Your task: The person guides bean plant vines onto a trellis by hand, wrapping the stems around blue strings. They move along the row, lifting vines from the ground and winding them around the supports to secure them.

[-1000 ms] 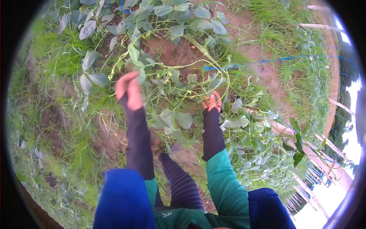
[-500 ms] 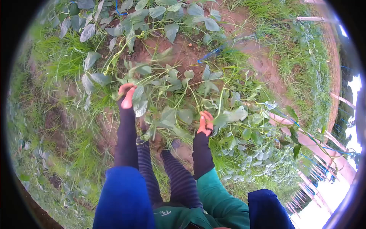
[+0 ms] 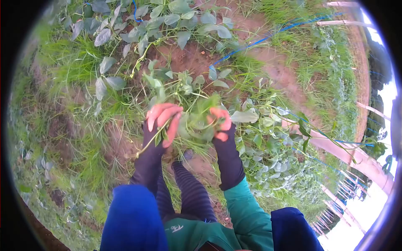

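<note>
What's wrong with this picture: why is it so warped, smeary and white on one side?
Head view: a round, black-edged frame, with wide-angle bending likely; sky glaring white at lower right; right hand and nearby leaves smeared, probably by motion; striped leggings clearer.

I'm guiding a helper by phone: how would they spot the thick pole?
Find the leafy vines covering the ground to the right of the right hand. From their upper part, the thick pole slants down toward the picture's right edge. It is pale and looks much thicker than the thin poles above and below it.
</note>
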`<control>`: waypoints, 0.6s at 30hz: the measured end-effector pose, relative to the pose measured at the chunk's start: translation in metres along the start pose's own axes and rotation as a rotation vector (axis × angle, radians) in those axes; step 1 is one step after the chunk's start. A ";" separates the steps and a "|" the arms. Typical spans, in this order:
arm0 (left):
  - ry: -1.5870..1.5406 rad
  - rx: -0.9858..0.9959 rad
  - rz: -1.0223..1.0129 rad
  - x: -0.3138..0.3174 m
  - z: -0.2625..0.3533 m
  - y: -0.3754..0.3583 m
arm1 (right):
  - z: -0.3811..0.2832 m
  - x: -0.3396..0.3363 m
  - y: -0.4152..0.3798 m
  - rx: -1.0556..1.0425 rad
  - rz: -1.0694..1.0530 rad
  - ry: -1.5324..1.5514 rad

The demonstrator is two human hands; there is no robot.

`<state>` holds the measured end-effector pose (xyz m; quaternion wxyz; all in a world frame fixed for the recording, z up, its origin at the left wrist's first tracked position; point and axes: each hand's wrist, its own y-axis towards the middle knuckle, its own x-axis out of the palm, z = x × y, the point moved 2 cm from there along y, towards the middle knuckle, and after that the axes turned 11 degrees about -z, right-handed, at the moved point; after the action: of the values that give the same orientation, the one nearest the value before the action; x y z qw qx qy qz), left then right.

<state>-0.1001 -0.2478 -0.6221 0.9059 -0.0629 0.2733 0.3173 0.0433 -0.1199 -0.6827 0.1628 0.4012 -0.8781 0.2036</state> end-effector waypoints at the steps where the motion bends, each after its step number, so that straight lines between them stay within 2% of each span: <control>1: -0.030 -0.027 0.018 -0.007 0.009 0.008 | -0.004 -0.002 0.006 -0.131 0.053 -0.162; 2: -0.059 -0.054 0.035 -0.012 0.015 0.015 | -0.008 -0.004 0.014 -0.134 0.055 -0.161; 4: -0.033 -0.006 0.068 -0.021 0.016 0.030 | -0.025 -0.007 0.028 -0.350 0.142 -0.808; 5: -0.032 0.013 0.112 -0.024 0.014 0.037 | -0.027 -0.016 0.032 -0.357 0.145 -0.806; 6: -0.033 0.033 0.156 -0.027 0.012 0.042 | -0.026 -0.030 0.035 -0.316 0.258 -0.352; 7: -0.164 -0.089 0.143 -0.026 0.004 0.043 | -0.021 -0.043 0.036 -0.265 0.356 0.103; 8: -0.164 -0.081 0.141 -0.024 0.007 0.044 | -0.025 -0.039 0.038 -0.273 0.358 0.104; 10: -0.305 -0.128 0.060 -0.018 0.014 0.051 | -0.031 -0.024 0.045 -0.276 0.475 -0.096; 11: -0.391 -0.225 -0.066 -0.011 0.018 0.051 | -0.033 -0.008 0.043 -0.338 0.309 -0.190; 12: -0.415 -0.213 -0.200 -0.004 0.024 0.052 | -0.030 -0.004 0.042 -0.338 0.309 -0.185; 13: -0.438 -0.199 -0.334 0.003 0.029 0.054 | -0.025 -0.001 0.044 -0.143 0.200 -0.097; 14: -0.437 -0.197 -0.334 0.013 0.026 0.051 | -0.019 0.002 0.045 0.052 0.090 -0.010; 15: -0.321 -0.063 -0.289 0.024 0.023 0.046 | -0.016 0.005 0.041 0.049 0.090 -0.010; 16: -0.205 0.071 -0.243 0.034 0.022 0.042 | -0.015 0.010 0.036 -0.046 0.022 -0.127; 17: -0.313 0.108 -0.226 0.024 0.042 0.049 | -0.016 0.013 0.033 -0.141 -0.047 -0.244; 18: -0.313 0.110 -0.225 0.023 0.042 0.049 | -0.015 0.012 0.033 -0.143 -0.048 -0.245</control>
<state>-0.0961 -0.1843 -0.5958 0.9692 0.0066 0.1372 0.2044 0.0122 -0.1006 -0.6717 0.0873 0.4314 -0.8938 0.0862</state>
